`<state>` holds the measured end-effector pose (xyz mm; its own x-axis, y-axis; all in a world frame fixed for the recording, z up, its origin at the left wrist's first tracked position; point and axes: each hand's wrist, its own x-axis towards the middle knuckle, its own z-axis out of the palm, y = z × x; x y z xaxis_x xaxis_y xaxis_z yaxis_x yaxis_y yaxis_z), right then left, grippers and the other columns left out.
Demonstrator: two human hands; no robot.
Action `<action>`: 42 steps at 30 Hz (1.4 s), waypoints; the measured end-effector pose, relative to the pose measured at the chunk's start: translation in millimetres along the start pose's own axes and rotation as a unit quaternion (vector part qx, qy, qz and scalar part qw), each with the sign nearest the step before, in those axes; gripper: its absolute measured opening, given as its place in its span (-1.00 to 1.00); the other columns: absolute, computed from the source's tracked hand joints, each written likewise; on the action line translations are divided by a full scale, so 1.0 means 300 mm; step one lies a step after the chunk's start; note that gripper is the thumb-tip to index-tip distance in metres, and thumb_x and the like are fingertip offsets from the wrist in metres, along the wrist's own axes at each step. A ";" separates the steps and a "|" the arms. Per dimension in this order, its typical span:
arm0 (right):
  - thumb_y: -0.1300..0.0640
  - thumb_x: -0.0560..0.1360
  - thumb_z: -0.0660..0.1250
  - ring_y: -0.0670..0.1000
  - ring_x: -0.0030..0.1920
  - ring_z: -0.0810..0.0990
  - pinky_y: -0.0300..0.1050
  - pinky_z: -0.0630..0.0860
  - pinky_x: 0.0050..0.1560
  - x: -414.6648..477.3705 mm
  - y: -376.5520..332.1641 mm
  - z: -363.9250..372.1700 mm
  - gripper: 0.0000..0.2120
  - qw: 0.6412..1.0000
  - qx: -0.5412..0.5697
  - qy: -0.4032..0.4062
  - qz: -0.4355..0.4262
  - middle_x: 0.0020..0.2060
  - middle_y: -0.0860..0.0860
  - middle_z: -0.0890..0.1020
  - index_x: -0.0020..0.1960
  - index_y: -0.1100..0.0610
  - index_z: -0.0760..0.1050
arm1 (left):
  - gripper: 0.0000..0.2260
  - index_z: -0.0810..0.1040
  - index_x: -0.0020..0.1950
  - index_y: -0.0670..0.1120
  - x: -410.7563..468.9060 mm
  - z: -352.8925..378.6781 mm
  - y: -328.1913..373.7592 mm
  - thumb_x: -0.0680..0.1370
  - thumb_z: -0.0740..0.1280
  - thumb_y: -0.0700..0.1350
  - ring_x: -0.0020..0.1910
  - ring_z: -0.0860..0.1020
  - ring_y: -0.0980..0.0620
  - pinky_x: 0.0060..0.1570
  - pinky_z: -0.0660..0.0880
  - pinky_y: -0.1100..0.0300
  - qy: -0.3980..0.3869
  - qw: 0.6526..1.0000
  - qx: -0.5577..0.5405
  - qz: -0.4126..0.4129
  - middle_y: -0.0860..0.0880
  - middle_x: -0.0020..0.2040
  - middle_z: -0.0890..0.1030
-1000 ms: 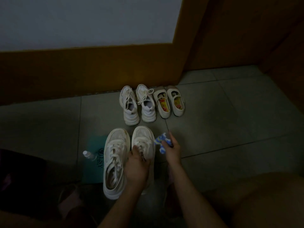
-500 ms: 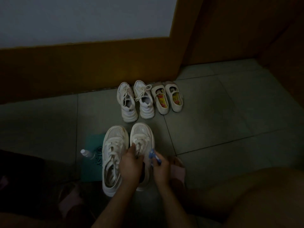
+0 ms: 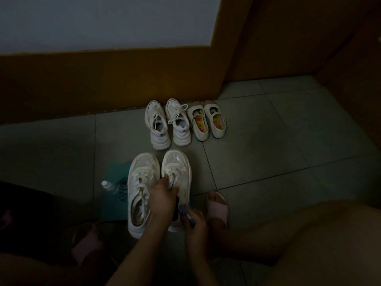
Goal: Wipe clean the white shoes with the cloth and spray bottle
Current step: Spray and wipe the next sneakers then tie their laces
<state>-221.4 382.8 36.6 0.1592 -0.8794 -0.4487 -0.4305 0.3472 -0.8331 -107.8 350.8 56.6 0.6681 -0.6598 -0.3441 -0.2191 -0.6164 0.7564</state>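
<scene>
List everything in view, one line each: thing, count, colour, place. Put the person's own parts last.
Large lace-up sneakers: 2, white, nearest on the tiled floor.
Chunky sneakers: 2, white, farther back by the brown wall panel.
Strap shoes: 2, off-white with colourful insoles, right of the chunky pair.
Spray bottle: 1, clear with a white cap, left of the large sneakers.
Printed sheet: 1, teal, flat on the floor, partly under the left large sneaker.
Cloth: 1, blue and white, in the right hand.
Slippers: 2, pink, on the feet.
Left hand: grips the right large sneaker at its laces.
Right hand: holds the cloth beside that sneaker.
</scene>
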 end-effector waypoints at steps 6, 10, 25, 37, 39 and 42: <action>0.34 0.47 0.34 -0.05 0.00 0.51 -0.56 0.35 -0.15 -0.053 -0.006 -0.023 -0.75 0.999 -0.025 -0.028 0.021 -0.07 0.03 0.53 0.12 0.19 0.58 | -0.49 0.35 0.40 -0.15 0.003 -0.004 0.004 0.47 0.37 -0.17 0.16 0.53 -0.12 0.18 0.47 0.05 -0.014 1.000 0.000 -0.009 -0.19 0.23 0.54; 0.37 0.50 0.28 -0.05 -0.33 0.52 -0.37 0.44 -0.37 -0.076 -0.029 -0.054 -0.84 0.990 0.033 -0.104 0.085 -0.33 0.02 0.54 -0.16 0.15 0.54 | -0.48 0.34 0.40 -0.17 0.011 -0.010 0.004 0.47 0.38 -0.16 0.16 0.53 -0.14 0.20 0.45 0.07 -0.033 0.999 0.000 -0.017 -0.23 0.19 0.55; 0.27 0.50 0.33 0.08 0.15 0.58 0.03 0.54 0.19 0.094 -0.377 -0.004 -0.68 0.985 0.120 -0.119 -0.043 0.09 0.06 0.62 0.24 0.13 0.50 | -0.77 0.50 0.15 -0.03 -0.019 -0.299 0.137 0.57 0.22 0.04 0.03 0.57 -0.03 -0.14 0.53 0.13 -0.153 0.931 -0.305 -0.127 -0.08 0.04 0.61; 0.41 0.47 0.31 -0.32 0.06 0.55 -0.42 0.48 0.05 0.102 -0.437 0.155 -0.48 0.939 0.040 -0.319 -0.124 0.19 -0.08 0.51 0.39 0.18 0.35 | -0.88 0.55 -0.10 -0.17 0.080 -0.417 -0.019 0.56 0.27 -0.15 -0.09 0.52 -0.08 -0.32 0.50 0.24 -0.048 0.937 -0.317 -0.138 -0.13 -0.21 0.56; 0.41 0.44 0.35 -0.35 0.02 0.54 -0.45 0.47 0.03 0.119 -0.438 0.180 -0.49 0.946 0.020 -0.289 -0.145 0.16 -0.08 0.52 0.36 0.20 0.39 | -0.83 0.51 -0.04 -0.12 0.075 -0.422 0.009 0.59 0.22 -0.05 -0.14 0.54 -0.04 -0.19 0.49 0.18 -0.081 0.933 -0.321 -0.138 -0.08 -0.15 0.56; 0.38 0.42 0.38 -0.21 0.01 0.55 -0.37 0.46 0.05 0.178 -0.444 0.209 -0.59 0.957 0.000 -0.233 -0.173 0.06 -0.01 0.56 0.25 0.20 0.49 | -0.70 0.50 0.08 -0.11 0.091 -0.419 0.052 0.60 0.15 0.08 -0.14 0.56 0.04 -0.15 0.53 0.14 -0.120 0.915 -0.347 -0.168 -0.11 -0.05 0.59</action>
<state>-99.8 310.1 103.5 0.6707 -0.7014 -0.2412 -0.2809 0.0607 -0.9578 -3.4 377.1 129.0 0.4207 -0.6108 -0.6708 0.5296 -0.4350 0.7282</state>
